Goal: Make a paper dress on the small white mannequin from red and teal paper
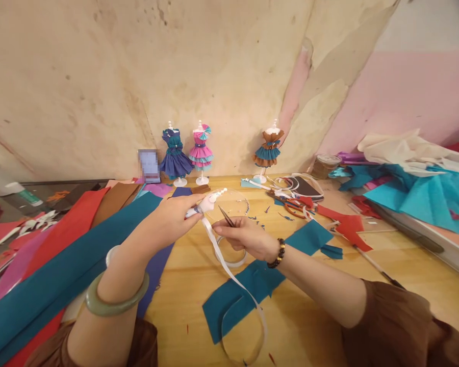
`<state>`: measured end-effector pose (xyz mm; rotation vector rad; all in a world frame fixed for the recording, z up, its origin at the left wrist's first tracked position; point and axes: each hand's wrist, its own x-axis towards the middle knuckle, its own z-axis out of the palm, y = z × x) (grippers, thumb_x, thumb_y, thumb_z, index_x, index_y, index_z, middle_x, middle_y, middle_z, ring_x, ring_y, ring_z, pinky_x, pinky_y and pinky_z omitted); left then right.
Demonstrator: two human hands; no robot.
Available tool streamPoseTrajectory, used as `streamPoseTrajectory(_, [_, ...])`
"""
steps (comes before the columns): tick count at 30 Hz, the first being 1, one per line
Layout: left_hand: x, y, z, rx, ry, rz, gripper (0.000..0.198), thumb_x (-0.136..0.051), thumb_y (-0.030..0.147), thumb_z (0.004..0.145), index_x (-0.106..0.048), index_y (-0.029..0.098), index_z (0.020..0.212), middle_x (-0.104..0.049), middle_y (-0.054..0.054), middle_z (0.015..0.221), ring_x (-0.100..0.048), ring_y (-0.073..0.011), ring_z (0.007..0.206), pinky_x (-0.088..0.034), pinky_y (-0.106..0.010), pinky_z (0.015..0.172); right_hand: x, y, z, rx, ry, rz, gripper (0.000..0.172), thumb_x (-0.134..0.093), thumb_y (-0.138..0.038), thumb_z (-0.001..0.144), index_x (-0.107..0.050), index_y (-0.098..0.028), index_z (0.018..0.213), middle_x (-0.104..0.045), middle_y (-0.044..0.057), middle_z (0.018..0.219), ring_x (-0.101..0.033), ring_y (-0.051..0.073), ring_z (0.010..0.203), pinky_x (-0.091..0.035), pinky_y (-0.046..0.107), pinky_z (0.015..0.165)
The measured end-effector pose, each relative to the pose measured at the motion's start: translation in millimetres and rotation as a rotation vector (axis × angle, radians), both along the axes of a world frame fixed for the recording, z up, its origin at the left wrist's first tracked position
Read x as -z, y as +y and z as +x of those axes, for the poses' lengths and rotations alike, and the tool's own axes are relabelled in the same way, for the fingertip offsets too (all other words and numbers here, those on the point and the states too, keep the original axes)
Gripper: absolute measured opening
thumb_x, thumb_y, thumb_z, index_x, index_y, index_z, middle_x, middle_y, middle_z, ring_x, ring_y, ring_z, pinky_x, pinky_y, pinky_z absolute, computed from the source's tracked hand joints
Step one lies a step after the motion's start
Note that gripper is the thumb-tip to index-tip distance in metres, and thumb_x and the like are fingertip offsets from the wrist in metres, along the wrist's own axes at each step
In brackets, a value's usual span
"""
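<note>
My left hand (172, 216) is closed around a small white dress-form mannequin (207, 202), tipped on its side with its beaded neck pointing right. A narrow white strip (220, 255) hangs from the mannequin's underside and curls down over the table. My right hand (248, 237) grips a pair of tweezers (226, 216), tips up, just right of the mannequin and apart from it. Under my right hand lies a roll of white tape (235, 264), partly hidden. Teal crepe paper pieces (245, 293) lie below the hands.
Three dressed miniature mannequins, one blue (175, 155), one pink (201, 150) and one brown-and-teal (268, 148), stand by the wall. Scissors (294, 208) lie right among red scraps. Long paper sheets (72, 265) cover the left side; crumpled paper (409, 178) is piled right.
</note>
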<state>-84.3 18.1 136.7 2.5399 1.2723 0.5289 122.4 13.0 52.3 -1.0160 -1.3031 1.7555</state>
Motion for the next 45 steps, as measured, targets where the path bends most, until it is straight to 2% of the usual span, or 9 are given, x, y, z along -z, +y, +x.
streamPoseTrajectory(2, [2.0, 0.4, 1.4, -0.015, 0.024, 0.009, 0.04, -0.04, 0.031, 0.095, -0.057, 0.027, 0.131, -0.069, -0.002, 0.119, -0.066, -0.0223, 0.099, -0.048, -0.029, 0.085, 3.0, -3.6, -7.5, 0.022, -0.019, 0.022, 0.035, -0.079, -0.045, 0.064, -0.065, -0.016, 0.078, -0.041, -0.01, 0.053, -0.023, 0.003, 0.044, -0.013, 0.024, 0.043])
streamPoseTrajectory(7, [7.6, 0.4, 3.9, -0.05, 0.09, 0.022, 0.041, -0.04, 0.029, 0.092, -0.056, 0.022, 0.128, -0.068, -0.007, 0.117, -0.065, -0.0256, 0.101, -0.049, -0.034, 0.084, 4.6, -6.3, -10.4, 0.005, -0.188, 0.102, 0.025, -0.069, -0.041, 0.071, -0.062, -0.017, 0.073, -0.036, -0.01, 0.05, -0.023, 0.005, 0.045, -0.017, 0.023, 0.044])
streamPoseTrajectory(11, [10.7, 1.6, 3.2, -0.057, 0.081, 0.04, 0.041, -0.041, 0.031, 0.09, -0.055, 0.022, 0.128, -0.069, -0.006, 0.112, -0.066, -0.0259, 0.098, -0.048, -0.034, 0.082, 7.8, -6.2, -5.9, -0.001, -0.304, 0.197, 0.021, -0.067, -0.037, 0.073, -0.061, -0.018, 0.068, -0.043, -0.007, 0.054, -0.033, 0.007, 0.05, -0.025, 0.024, 0.049])
streamPoseTrajectory(18, [9.8, 3.5, 2.6, -0.058, 0.066, 0.084, 0.036, -0.045, 0.029, 0.086, -0.055, 0.021, 0.12, -0.07, -0.004, 0.099, -0.065, -0.0222, 0.085, -0.047, -0.031, 0.074, 8.8, 0.8, 5.6, -0.034, -0.346, 0.31, 0.028, -0.075, -0.041, 0.072, -0.062, -0.017, 0.075, -0.056, -0.003, 0.068, -0.046, 0.011, 0.064, -0.035, 0.024, 0.059])
streamPoseTrajectory(22, [6.0, 2.6, 4.8, -0.029, 0.068, 0.087, 0.034, -0.048, 0.029, 0.087, -0.057, 0.024, 0.119, -0.07, -0.001, 0.101, -0.064, -0.0189, 0.08, -0.045, -0.028, 0.07, -2.1, 6.4, 16.5, -0.038, -0.362, 0.435, 0.042, -0.069, -0.058, 0.078, -0.058, -0.018, 0.086, -0.053, -0.003, 0.071, -0.045, 0.011, 0.063, -0.034, 0.024, 0.058])
streamPoseTrajectory(26, [4.9, 3.9, 5.1, -0.041, 0.059, 0.082, 0.034, -0.05, 0.03, 0.087, -0.058, 0.025, 0.12, -0.07, -0.002, 0.107, -0.064, -0.0189, 0.083, -0.046, -0.027, 0.072, -13.6, 11.8, 24.7, -0.086, -0.434, 0.501, 0.04, -0.057, -0.06, 0.087, -0.057, -0.02, 0.091, -0.051, -0.004, 0.07, -0.044, 0.011, 0.061, -0.036, 0.025, 0.057])
streamPoseTrajectory(33, [6.4, 7.9, 2.6, -0.072, 0.033, 0.069, 0.037, -0.051, 0.034, 0.087, -0.058, 0.023, 0.122, -0.069, -0.004, 0.108, -0.063, -0.0195, 0.083, -0.047, -0.027, 0.069, -26.7, 18.0, 29.4, -0.069, -0.47, 0.5, 0.03, -0.062, -0.047, 0.085, -0.061, -0.017, 0.086, -0.056, -0.002, 0.074, -0.046, 0.01, 0.063, -0.037, 0.024, 0.058])
streamPoseTrajectory(39, [6.7, 8.3, 1.5, -0.052, 0.018, 0.052, 0.033, -0.052, 0.031, 0.086, -0.058, 0.025, 0.118, -0.07, -0.002, 0.105, -0.063, -0.0191, 0.084, -0.047, -0.027, 0.071, -41.6, 22.7, 28.6, -0.056, -0.468, 0.412, 0.042, -0.063, -0.056, 0.081, -0.057, -0.018, 0.063, -0.039, -0.007, 0.053, -0.031, 0.006, 0.046, -0.023, 0.023, 0.044])
streamPoseTrajectory(45, [3.3, 8.3, 2.1, -0.032, 0.034, 0.049, 0.034, -0.052, 0.029, 0.086, -0.057, 0.025, 0.12, -0.068, -0.003, 0.115, -0.064, -0.0214, 0.094, -0.047, -0.03, 0.076, -33.7, 35.9, 25.8, -0.051, -0.366, 0.408, 0.046, -0.072, -0.06, 0.07, -0.062, -0.017, 0.059, -0.046, -0.004, 0.056, -0.033, 0.007, 0.049, -0.025, 0.023, 0.042])
